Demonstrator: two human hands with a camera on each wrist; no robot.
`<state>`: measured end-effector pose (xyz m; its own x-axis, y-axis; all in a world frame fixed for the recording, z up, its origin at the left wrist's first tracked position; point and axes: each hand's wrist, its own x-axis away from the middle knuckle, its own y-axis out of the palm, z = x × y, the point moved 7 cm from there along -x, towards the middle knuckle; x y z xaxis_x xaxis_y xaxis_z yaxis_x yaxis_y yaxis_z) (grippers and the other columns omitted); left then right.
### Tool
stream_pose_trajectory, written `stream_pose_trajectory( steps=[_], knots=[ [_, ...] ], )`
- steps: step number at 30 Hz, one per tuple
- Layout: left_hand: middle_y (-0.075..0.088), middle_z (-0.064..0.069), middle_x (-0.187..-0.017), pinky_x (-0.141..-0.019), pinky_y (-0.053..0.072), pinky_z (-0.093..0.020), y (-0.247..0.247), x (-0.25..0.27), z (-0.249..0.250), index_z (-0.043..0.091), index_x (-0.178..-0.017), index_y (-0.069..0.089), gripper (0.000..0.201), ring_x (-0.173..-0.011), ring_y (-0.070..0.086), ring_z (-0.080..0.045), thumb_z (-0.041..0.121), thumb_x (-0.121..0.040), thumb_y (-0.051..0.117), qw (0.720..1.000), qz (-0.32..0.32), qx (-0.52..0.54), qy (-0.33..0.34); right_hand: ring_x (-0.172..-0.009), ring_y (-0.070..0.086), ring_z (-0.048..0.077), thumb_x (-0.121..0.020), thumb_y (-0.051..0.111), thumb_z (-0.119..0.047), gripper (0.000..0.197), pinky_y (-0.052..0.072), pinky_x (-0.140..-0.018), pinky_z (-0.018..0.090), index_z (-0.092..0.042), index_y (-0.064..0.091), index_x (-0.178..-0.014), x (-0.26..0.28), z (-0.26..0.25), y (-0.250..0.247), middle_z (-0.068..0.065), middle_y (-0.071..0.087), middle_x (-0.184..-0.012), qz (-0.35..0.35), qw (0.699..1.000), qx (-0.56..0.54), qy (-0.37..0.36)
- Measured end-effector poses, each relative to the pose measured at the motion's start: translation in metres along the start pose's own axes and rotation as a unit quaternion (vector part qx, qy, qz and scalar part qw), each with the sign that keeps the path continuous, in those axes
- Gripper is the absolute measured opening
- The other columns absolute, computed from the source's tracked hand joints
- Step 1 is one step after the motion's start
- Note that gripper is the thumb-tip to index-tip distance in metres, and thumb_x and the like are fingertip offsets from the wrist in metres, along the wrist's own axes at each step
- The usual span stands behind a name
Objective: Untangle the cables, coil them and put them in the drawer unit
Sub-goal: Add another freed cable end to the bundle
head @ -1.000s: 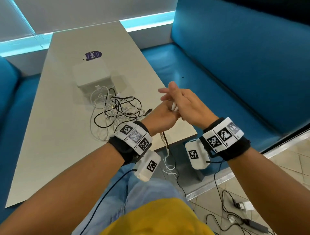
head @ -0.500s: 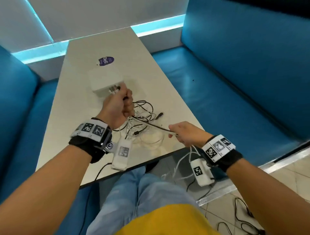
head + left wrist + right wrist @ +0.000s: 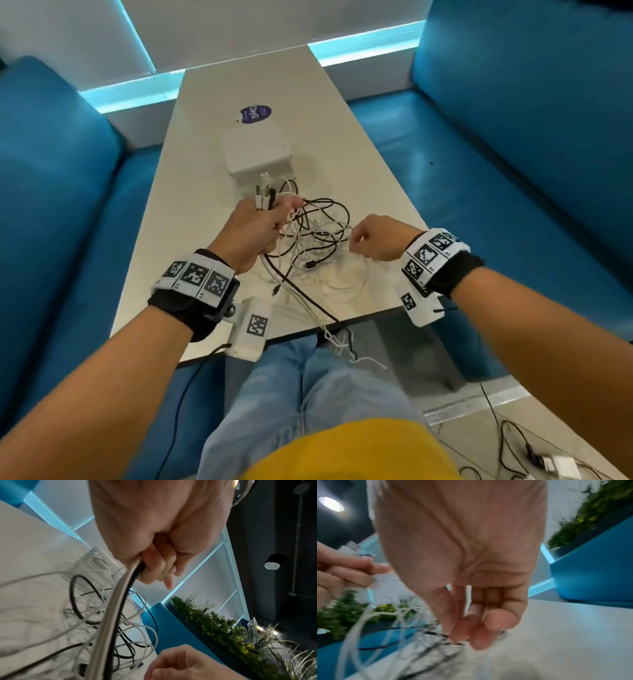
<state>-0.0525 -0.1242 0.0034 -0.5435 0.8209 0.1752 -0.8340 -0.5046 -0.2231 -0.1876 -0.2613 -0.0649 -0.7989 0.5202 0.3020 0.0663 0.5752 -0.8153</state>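
A tangle of black and white cables [image 3: 317, 240] hangs over the near part of the pale table [image 3: 191, 192]. My left hand [image 3: 255, 229] grips a bunch of them in a fist, with several plugs [image 3: 263, 195] sticking up above it. In the left wrist view a thick white cable [image 3: 111, 615] and a black one run out under my left hand [image 3: 154, 563]. My right hand [image 3: 371, 240] pinches a thin strand at the tangle's right side; the right wrist view shows my right hand [image 3: 476, 632] closed on a thin cable. The white drawer unit [image 3: 255, 154] stands behind the tangle.
Cable ends [image 3: 342, 342] hang off the table's near edge over my knees. A purple sticker [image 3: 255, 113] lies beyond the drawer unit. Blue benches [image 3: 479, 171] flank the table on both sides. More cables and an adapter [image 3: 548, 462] lie on the floor at the lower right.
My left hand has lifted the gripped bunch nearer to me, so more plugs show above the fist. My right hand has moved up from the table edge to the right side of the tangle.
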Motion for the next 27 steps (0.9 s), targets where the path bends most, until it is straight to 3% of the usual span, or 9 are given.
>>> stream_pose_trajectory(
  steps=[2,3,8,11,13,17,21,24,27],
  knots=[
    [0.033,0.001,-0.063,-0.040,0.015,-0.020,-0.011,0.001,-0.007,0.011,-0.106,0.067,0.024,-0.042,0.019,-0.007,0.018,-0.101,0.045,1.000,0.011,0.001,-0.012,-0.061,0.063,0.011,-0.090,0.060,-0.026,0.011,0.048,-0.064,0.024,-0.022,0.069,-0.086,-0.005,-0.029,0.013,-0.001,0.070,-0.077,-0.053,0.997,-0.030,-0.050],
    [0.035,0.001,-0.063,-0.040,0.016,-0.020,-0.012,0.001,-0.009,0.009,-0.107,0.067,0.024,-0.042,0.020,-0.006,0.018,-0.101,0.045,1.000,0.009,0.007,-0.016,-0.059,0.063,0.010,-0.091,0.060,-0.024,0.012,0.047,-0.062,0.023,-0.021,0.070,-0.088,-0.006,-0.040,0.019,-0.003,0.067,-0.074,-0.060,0.995,-0.035,-0.069],
    [0.040,0.004,-0.060,-0.045,0.013,-0.024,-0.013,0.004,-0.010,0.010,-0.100,0.069,0.030,-0.044,0.019,-0.008,0.023,-0.103,0.042,0.999,-0.012,0.048,-0.003,-0.101,0.061,0.024,-0.086,0.065,-0.025,0.021,0.049,-0.083,0.031,-0.016,0.070,-0.104,-0.033,-0.062,0.038,0.006,0.065,-0.109,0.025,0.989,0.123,-0.084],
    [0.044,0.003,-0.059,-0.045,0.015,-0.024,-0.014,0.007,-0.010,0.011,-0.102,0.069,0.032,-0.046,0.019,-0.010,0.026,-0.103,0.040,0.998,-0.035,0.049,0.007,-0.097,0.061,0.028,-0.085,0.069,-0.032,0.027,0.051,-0.081,0.033,-0.012,0.068,-0.102,-0.040,-0.057,0.046,0.009,0.064,-0.106,0.003,0.983,0.172,-0.065],
    [0.048,0.003,-0.060,-0.047,0.015,-0.026,-0.012,0.009,-0.012,0.017,-0.103,0.070,0.031,-0.046,0.021,-0.010,0.028,-0.103,0.041,0.997,-0.062,0.042,0.011,-0.092,0.061,0.026,-0.083,0.071,-0.029,0.022,0.049,-0.076,0.030,-0.014,0.070,-0.099,-0.039,-0.057,0.043,0.008,0.065,-0.102,-0.010,0.984,0.166,-0.069],
    [0.058,-0.003,-0.066,-0.043,0.018,-0.022,0.005,0.011,-0.018,0.027,-0.109,0.068,0.026,-0.043,0.023,-0.010,0.032,-0.101,0.044,0.993,-0.113,-0.011,0.014,-0.084,0.062,0.019,-0.083,0.069,-0.018,0.013,0.041,-0.070,0.026,-0.013,0.076,-0.092,-0.028,-0.072,0.020,0.003,0.069,-0.087,-0.007,0.988,0.089,-0.123],
    [0.068,-0.004,-0.076,-0.040,0.022,-0.021,0.003,-0.005,-0.037,0.025,-0.124,0.060,0.029,-0.043,0.025,-0.010,0.032,-0.101,0.044,0.998,-0.040,-0.040,-0.034,-0.054,0.053,0.000,-0.083,0.070,-0.016,0.006,0.042,-0.059,0.018,-0.016,0.076,-0.081,-0.014,-0.077,-0.014,-0.005,0.065,-0.065,0.017,0.989,-0.022,-0.142],
    [0.072,-0.003,-0.084,-0.039,0.025,-0.019,-0.007,-0.012,-0.050,0.020,-0.126,0.058,0.032,-0.039,0.029,-0.009,0.034,-0.100,0.046,0.995,-0.012,-0.065,-0.070,-0.056,0.059,0.008,-0.084,0.070,-0.014,0.008,0.051,-0.059,0.025,-0.015,0.073,-0.077,-0.011,-0.072,-0.028,0.001,0.067,-0.065,0.010,0.985,-0.093,-0.142],
    [0.070,0.007,-0.066,-0.040,0.028,-0.018,-0.015,-0.010,-0.055,0.009,-0.116,0.061,0.035,-0.035,0.032,-0.006,0.036,-0.098,0.048,0.989,0.005,-0.115,-0.096,-0.066,0.065,0.015,-0.087,0.067,-0.009,0.010,0.057,-0.066,0.027,-0.016,0.071,-0.081,-0.012,-0.069,-0.040,0.004,0.069,-0.072,0.057,0.968,-0.205,-0.135]
  ],
)
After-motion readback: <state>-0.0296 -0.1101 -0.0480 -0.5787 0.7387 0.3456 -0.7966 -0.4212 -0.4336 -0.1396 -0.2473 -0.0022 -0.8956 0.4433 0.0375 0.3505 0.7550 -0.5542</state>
